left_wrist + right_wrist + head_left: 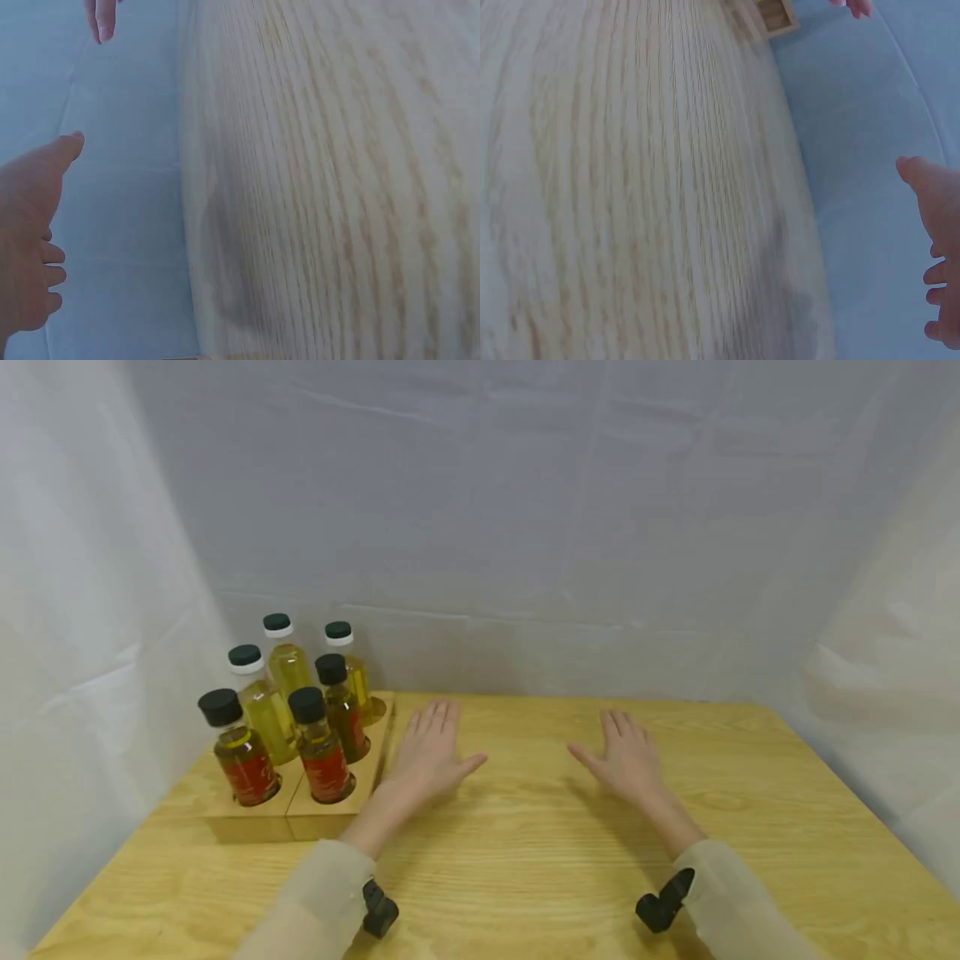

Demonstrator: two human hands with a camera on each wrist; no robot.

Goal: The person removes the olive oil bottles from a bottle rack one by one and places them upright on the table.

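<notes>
My left hand (pixel 429 753), fingers straight and thumb spread to the right, is held over the table beside the wooden bottle rack (pixel 326 827). Across from it my right hand (pixel 628 762) has the same straight-fingered pose, thumb toward the left hand. Neither hand holds anything. Both wrist views show the left hand (pixel 30 232) and the right hand (pixel 939 232) raised above the tabletop. Several bottles stand upright in the rack's holes: dark-capped ones with red labels, such as this front bottle (pixel 327 768), and paler yellow oil bottles (pixel 266 710) with green-and-white caps.
The wood-grained table (pixel 517 868) extends rightward from the rack to its right edge. White sheeting (pixel 510 527) hangs behind the table and along both sides. A black wrist device (pixel 378 910) sits on the left sleeve, another (pixel 666 902) on the right.
</notes>
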